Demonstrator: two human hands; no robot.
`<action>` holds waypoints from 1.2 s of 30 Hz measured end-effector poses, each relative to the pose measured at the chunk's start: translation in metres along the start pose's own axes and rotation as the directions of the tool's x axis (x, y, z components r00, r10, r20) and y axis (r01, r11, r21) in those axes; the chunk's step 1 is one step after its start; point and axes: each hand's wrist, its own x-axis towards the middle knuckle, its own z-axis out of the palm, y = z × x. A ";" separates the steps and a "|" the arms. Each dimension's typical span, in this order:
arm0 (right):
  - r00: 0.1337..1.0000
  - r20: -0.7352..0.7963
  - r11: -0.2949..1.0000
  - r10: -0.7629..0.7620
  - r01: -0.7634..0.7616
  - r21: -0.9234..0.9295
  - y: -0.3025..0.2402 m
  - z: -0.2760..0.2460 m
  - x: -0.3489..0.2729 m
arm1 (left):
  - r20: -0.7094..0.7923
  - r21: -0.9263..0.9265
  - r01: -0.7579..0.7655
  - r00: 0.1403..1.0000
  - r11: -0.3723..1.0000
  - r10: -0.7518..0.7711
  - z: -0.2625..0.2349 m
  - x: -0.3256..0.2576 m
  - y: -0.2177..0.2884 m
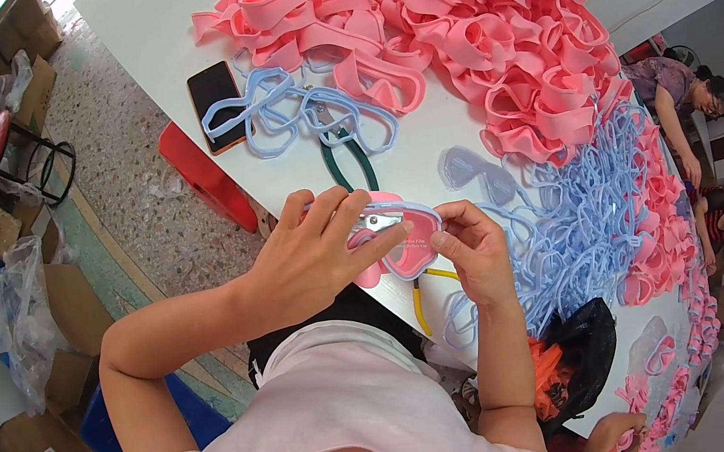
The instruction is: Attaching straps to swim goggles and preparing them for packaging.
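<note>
You have the pink piece [425,227] with its blue rim [413,276] in front of you, over the table's [133,30] near edge, the blue heap [574,234] at its three o'clock and the pink heap [481,24] at one. Your right hand [479,254] has thumb and forefinger pinched together on the rim at three o'clock. Your left hand [314,251] reaches in from nine, thumb laid along the front beside a metal tool head [378,220]; its other fingertips are hidden, so you cannot tell how firmly they close. Expect it to be light and soft, the rim springy and perhaps a little slick. Best take it by the rim at three and nine o'clock; the pink would likely buckle under a hard squeeze.
</note>
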 end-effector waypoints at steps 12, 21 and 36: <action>0.997 -0.077 0.992 -0.027 0.017 -0.121 -0.010 -0.008 0.001 | 0.046 -0.274 -0.073 0.995 0.959 0.089 0.006 -0.015 -0.042; 0.999 -0.021 0.981 -0.047 0.042 -0.190 -0.017 0.005 -0.004 | -0.287 -0.284 -0.240 0.945 0.928 0.157 0.023 -0.023 -0.051; 0.972 0.081 0.825 -0.218 0.228 -0.517 -0.016 0.015 0.020 | -0.440 -0.200 -0.253 0.887 0.947 0.144 0.046 -0.019 -0.045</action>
